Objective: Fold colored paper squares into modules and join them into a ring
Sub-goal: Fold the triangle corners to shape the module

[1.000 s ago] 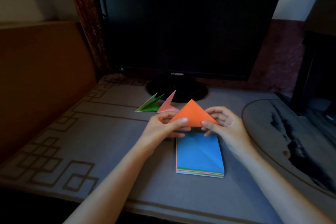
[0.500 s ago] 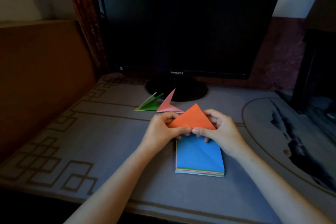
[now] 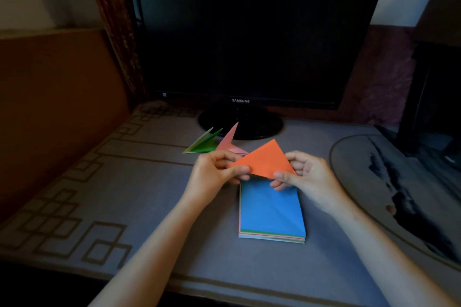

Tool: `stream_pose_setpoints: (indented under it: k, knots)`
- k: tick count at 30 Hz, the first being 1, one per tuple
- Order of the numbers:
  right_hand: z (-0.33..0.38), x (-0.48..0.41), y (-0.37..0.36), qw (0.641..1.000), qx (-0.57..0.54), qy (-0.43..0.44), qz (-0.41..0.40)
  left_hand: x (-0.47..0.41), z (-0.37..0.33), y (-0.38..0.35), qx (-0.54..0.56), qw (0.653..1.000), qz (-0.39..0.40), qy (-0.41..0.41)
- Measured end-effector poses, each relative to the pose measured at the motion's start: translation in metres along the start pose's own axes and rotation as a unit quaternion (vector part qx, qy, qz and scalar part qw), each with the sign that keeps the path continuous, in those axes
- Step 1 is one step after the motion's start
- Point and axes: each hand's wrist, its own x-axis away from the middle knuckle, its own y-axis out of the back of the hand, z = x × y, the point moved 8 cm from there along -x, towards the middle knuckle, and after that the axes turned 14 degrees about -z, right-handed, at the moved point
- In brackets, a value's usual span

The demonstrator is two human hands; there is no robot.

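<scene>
Above the paper stack on the counter, both forearms reach forward; the left hand pinches the orange triangle's left corner, the right hand pinches its near-right edge

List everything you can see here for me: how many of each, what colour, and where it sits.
orange paper: one, orange, folded into a triangle, held above the table between both hands
paper stack: one, blue sheet on top, other colours at the edges, on the table below the hands
green module: one, green, on the table before the monitor's base
pink module: one, pink, just right of the green one
monitor: one, black, screen dark, at the table's back
table: one, grey with brown line pattern
left hand: one, pinches the triangle's left corner
right hand: one, pinches its lower right edge
</scene>
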Motion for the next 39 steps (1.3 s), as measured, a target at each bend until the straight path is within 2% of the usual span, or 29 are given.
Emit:
stream_pose_setpoints:
  k: [10,15,18,22,26,28,30,33,36,39]
  knots:
    - [-0.005,-0.002,0.005,0.998,-0.043,-0.017,-0.04,0.001,-0.007,-0.002,0.14,0.989,0.003,0.04]
    - [-0.008,0.0,0.004,0.991,-0.096,-0.032,-0.084,0.007,-0.007,-0.009,0.14,0.989,0.018,0.047]
    - [-0.01,-0.001,0.004,0.986,-0.125,-0.04,-0.107,0.006,-0.006,-0.012,0.176,0.982,0.033,0.065]
    - [-0.012,0.0,0.0,0.982,-0.147,-0.054,-0.108,0.006,0.0,-0.016,0.118,0.991,0.022,0.057]
    - [-0.012,0.006,-0.017,0.987,-0.136,-0.058,-0.057,0.002,0.004,-0.013,0.041,0.999,-0.016,0.02]
    - [-0.01,0.008,-0.021,0.99,-0.129,-0.052,-0.039,0.001,0.005,-0.012,0.043,0.998,-0.026,0.023]
    - [-0.005,0.008,-0.019,0.993,-0.105,-0.019,-0.042,0.001,0.008,-0.011,0.066,0.997,-0.027,0.041]
    - [0.009,0.003,-0.003,0.994,-0.049,0.074,-0.066,-0.003,0.006,-0.007,0.076,0.996,-0.026,0.042]
    - [0.022,0.002,0.005,0.983,0.041,0.176,-0.019,-0.004,0.005,-0.006,0.063,0.997,-0.016,0.035]
    - [0.019,0.002,0.0,0.976,0.1,0.19,0.027,-0.001,0.005,-0.009,0.064,0.997,0.008,0.036]
